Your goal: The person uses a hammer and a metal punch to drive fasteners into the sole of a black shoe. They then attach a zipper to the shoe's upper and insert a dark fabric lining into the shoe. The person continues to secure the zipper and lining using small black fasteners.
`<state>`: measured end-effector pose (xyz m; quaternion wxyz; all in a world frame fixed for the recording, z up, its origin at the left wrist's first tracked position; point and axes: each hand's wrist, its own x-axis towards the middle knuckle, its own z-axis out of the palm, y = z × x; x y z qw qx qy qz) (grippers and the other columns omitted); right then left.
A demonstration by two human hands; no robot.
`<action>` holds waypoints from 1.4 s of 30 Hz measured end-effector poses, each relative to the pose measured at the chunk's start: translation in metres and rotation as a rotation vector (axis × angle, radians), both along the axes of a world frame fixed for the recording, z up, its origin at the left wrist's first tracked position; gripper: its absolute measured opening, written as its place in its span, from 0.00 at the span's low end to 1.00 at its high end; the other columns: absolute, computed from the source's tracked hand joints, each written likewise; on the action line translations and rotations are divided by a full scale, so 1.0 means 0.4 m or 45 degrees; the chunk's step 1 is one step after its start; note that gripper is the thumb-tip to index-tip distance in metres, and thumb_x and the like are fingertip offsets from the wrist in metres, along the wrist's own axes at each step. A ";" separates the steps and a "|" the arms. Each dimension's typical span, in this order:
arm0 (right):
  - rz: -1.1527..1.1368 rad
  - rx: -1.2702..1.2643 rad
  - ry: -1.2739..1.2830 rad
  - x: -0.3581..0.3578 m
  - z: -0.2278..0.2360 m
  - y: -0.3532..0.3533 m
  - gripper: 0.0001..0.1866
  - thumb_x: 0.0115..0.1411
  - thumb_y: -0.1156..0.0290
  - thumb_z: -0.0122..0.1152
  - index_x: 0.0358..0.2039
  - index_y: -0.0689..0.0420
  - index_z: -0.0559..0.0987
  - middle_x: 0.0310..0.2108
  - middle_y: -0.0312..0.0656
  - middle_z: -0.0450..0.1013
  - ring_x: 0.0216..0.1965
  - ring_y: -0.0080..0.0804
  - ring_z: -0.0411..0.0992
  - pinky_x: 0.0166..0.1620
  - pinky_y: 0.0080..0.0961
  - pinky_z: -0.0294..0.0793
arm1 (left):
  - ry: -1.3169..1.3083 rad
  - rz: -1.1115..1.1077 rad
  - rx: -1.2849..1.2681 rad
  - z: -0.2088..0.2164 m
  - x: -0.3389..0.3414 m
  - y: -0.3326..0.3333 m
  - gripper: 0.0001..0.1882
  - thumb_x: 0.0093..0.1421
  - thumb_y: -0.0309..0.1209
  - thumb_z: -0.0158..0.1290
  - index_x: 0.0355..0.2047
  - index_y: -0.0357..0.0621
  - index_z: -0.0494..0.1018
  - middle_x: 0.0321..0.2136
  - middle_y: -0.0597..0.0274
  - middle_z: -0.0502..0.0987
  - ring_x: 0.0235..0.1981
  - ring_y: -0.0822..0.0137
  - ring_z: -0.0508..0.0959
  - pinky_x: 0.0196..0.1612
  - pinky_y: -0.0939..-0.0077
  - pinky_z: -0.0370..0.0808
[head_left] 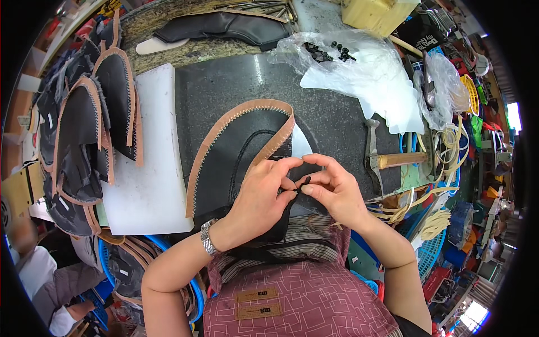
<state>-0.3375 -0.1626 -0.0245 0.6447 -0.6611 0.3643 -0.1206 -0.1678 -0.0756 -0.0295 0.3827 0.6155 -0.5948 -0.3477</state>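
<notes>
A black leather piece (224, 149) with a tan, zigzag-stitched border lies on the dark slab, folded over at its right side. My left hand (255, 194), with a metal watch on the wrist, is closed at the fold's lower end, its thumb and fingertips together. My right hand (339, 194) faces it, fingers bent and closed in a pinch on a small black piece (306, 182). The fingertips of both hands almost meet. What my left fingertips grip, and the exact shape of the small black piece, are partly hidden by the fingers.
A white board (140, 151) and several stacked leather pieces (78, 140) are at left. A hammer (393, 160) lies right of my hands. Beyond it, a clear plastic bag (359, 73) holds small black parts. Another person (53, 281) sits at lower left.
</notes>
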 end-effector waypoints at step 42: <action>0.628 -1.586 -0.134 0.062 0.085 -0.052 0.13 0.43 0.67 0.69 0.29 0.54 0.77 0.25 0.35 0.73 0.27 0.31 0.73 0.29 0.27 0.73 | -0.086 -0.076 -0.208 -0.025 0.015 0.009 0.07 0.46 0.28 0.59 0.28 0.44 0.78 0.25 0.63 0.73 0.36 0.62 0.70 0.41 0.69 0.68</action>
